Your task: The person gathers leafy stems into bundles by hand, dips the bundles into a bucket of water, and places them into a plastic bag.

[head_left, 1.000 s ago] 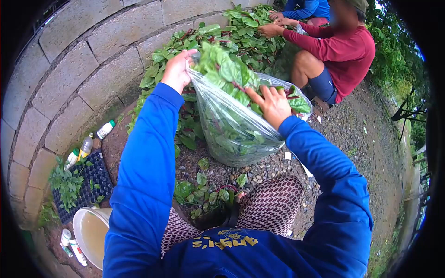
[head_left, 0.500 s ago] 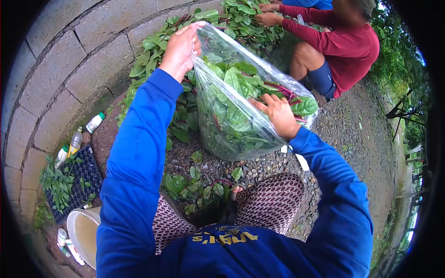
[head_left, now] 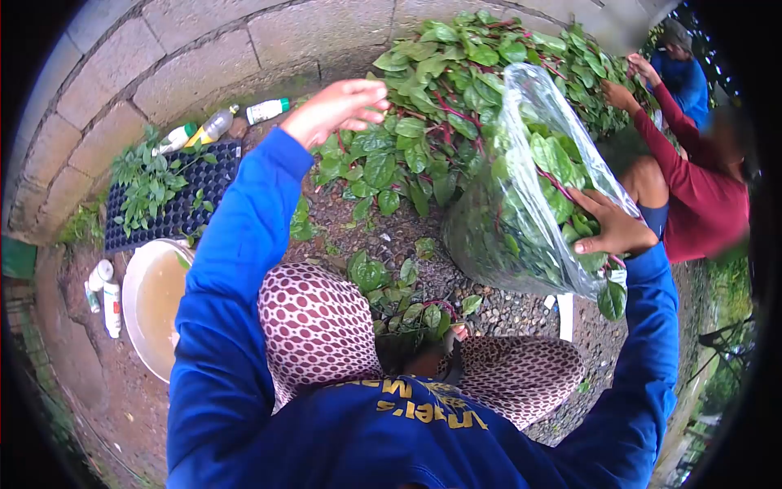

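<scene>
Left hand [head_left: 338, 112] was raised over the ground, forearm reaching up and forward, fingers pointing right and slightly bent; I read its grip as loosely wide with nothing in it. Right hand [head_left: 612, 224] lay at the mouth of the clear plastic bag [head_left: 481, 248], thumb apart from fingers, touching leaves and stems; I could not tell whether its grip had closed on any. The bag rested on gravel [head_left: 521, 314] beside the leafy pile [head_left: 432, 114], leaning, base lower left, long axis slanting to a mouth that faced right. Green leaves [head_left: 562, 163] filled it, some poking past the rim. White bucket [head_left: 132, 318]: cloudy brownish liquid. Black cell tray [head_left: 220, 167]: leafy seedlings [head_left: 151, 183].
</scene>
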The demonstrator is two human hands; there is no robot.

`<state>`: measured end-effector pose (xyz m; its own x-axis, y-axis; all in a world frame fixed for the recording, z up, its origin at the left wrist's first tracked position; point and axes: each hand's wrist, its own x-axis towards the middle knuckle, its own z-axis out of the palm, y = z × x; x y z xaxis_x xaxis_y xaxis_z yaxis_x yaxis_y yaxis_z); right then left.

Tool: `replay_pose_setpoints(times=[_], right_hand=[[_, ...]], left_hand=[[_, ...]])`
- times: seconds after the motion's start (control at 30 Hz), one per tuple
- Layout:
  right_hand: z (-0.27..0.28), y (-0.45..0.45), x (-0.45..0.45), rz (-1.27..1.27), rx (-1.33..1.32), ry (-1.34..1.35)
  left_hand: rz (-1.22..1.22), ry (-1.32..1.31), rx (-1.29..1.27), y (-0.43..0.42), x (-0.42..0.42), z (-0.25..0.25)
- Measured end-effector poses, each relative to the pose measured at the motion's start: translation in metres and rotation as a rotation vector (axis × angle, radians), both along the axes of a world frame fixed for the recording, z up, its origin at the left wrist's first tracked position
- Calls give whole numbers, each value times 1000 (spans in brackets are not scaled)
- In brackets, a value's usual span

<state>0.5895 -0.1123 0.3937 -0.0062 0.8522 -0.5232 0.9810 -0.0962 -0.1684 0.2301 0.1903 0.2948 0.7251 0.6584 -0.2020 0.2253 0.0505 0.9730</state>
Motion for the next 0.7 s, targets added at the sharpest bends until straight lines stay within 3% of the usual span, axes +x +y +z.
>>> replay_pose_setpoints(times=[0.17, 0.23, 0.3, 0.4, 0.43, 0.5, 0.57, 0.63, 0.7], right_hand=[[12, 23, -8, -74, -45, -4], [38, 31, -25, -10, -15, -182], [88, 58, -90, -62, 149, -461], [113, 126, -149, 288, 657, -471], [112, 155, -170, 66, 604, -388], [81, 217, -190, 339, 635, -363], [25, 268, -216, 291, 429, -184], [-28, 305, -239, 248, 193, -312], [-84, 338, -217, 278, 301, -416]], left_hand=[[436, -115, -342, 11, -83, -130], [545, -162, -461, 10, -93, -170], [610, -114, -516, 12, -93, -200], [647, -90, -549, 21, -81, -238], [666, -73, -555, 24, -75, -247], [700, -102, -568, 30, -66, -274], [727, -117, -550, 34, -54, -282], [719, -155, -550, 34, -48, -277], [698, -173, -532, 36, -46, -265]])
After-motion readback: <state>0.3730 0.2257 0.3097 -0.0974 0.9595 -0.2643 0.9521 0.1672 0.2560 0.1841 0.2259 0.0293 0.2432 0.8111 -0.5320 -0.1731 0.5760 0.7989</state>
